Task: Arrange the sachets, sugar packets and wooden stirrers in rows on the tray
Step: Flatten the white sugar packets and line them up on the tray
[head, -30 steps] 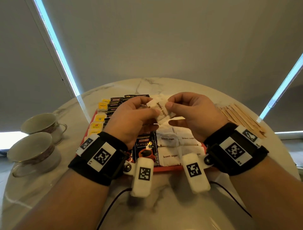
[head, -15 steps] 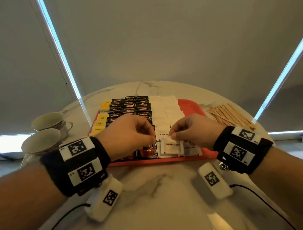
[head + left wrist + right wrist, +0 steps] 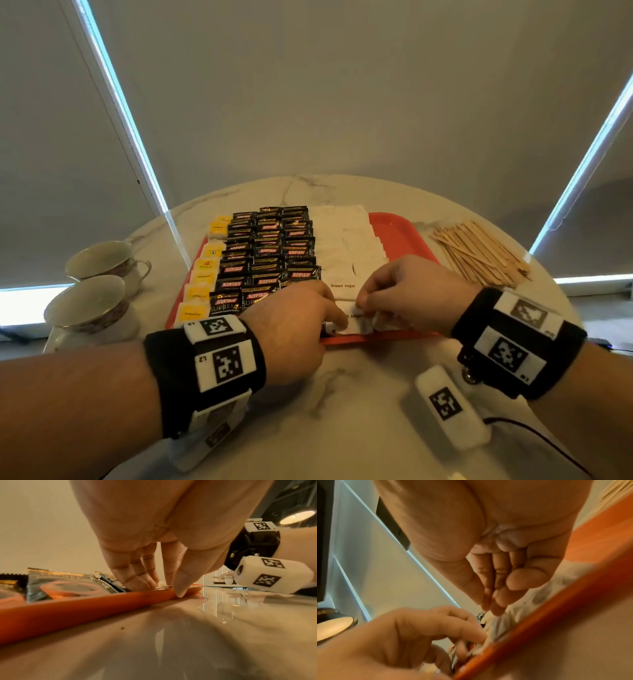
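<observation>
Table [image 3: 359,404]: polished marble, glossy, reflective. Tray [image 3: 400,236]: smooth orange-red plastic, slight sheen. Coffee sachets [image 3: 270,253], tray 10 o'clock: shiny foil, crinkled. Sugar packets [image 3: 346,240]: matt white paper. Stirrers [image 3: 479,253], 2 o'clock: bare pale wood, matt. Cups [image 3: 89,308], 9 o'clock: glazed ceramic, gilt rims. Wristbands [image 3: 205,370]: black cloth.

The left hand [image 3: 294,322] and right hand [image 3: 407,291] are covering most of the nearest white brown-sugar packet [image 3: 352,320], leaving only part of its print showing. The right wrist view is blurring the red plastic tray's rim [image 3: 556,616], and the frame edges are cutting off both palms.
</observation>
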